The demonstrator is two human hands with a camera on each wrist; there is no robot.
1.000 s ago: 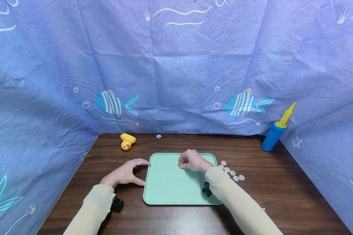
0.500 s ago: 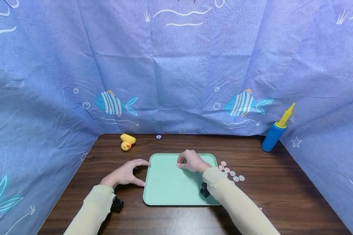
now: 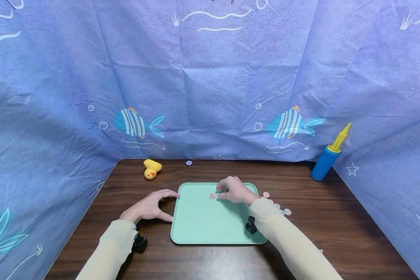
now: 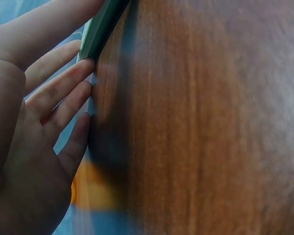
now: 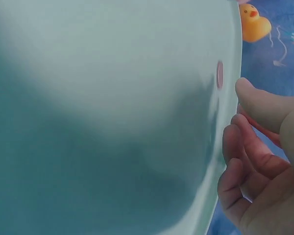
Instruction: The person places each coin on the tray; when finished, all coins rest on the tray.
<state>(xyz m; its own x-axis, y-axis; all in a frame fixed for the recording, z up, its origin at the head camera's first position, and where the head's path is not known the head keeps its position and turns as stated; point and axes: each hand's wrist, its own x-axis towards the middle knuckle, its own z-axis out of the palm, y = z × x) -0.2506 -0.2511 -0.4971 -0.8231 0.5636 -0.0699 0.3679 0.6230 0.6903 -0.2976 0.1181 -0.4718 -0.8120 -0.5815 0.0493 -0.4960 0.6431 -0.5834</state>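
A small pinkish coin (image 3: 212,196) lies flat on the mint-green tray (image 3: 196,221), a little behind its middle. In the right wrist view the same coin (image 5: 219,75) shows edge-on, just off the thumb tip. My right hand (image 3: 232,190) hovers over the tray right beside the coin, thumb and fingers apart, with nothing between them. At the tray's left side, my left hand (image 3: 150,206) rests with spread thumb and fingers touching the rim. The left wrist view shows its fingers (image 4: 63,88) extended along the tray's edge (image 4: 100,29).
Several pinkish and silvery coins (image 3: 287,212) lie on the dark wooden table (image 3: 210,262) right of the tray, partly behind the right forearm. Farther back are a yellow rubber duck (image 3: 150,173), a dark round chip (image 3: 189,163) and a blue-and-yellow hand pump (image 3: 326,163) at the right.
My right hand has let go of the coin, which now lies on the tray, and has drawn slightly right with its fingers parted. The left hand has stayed in place.
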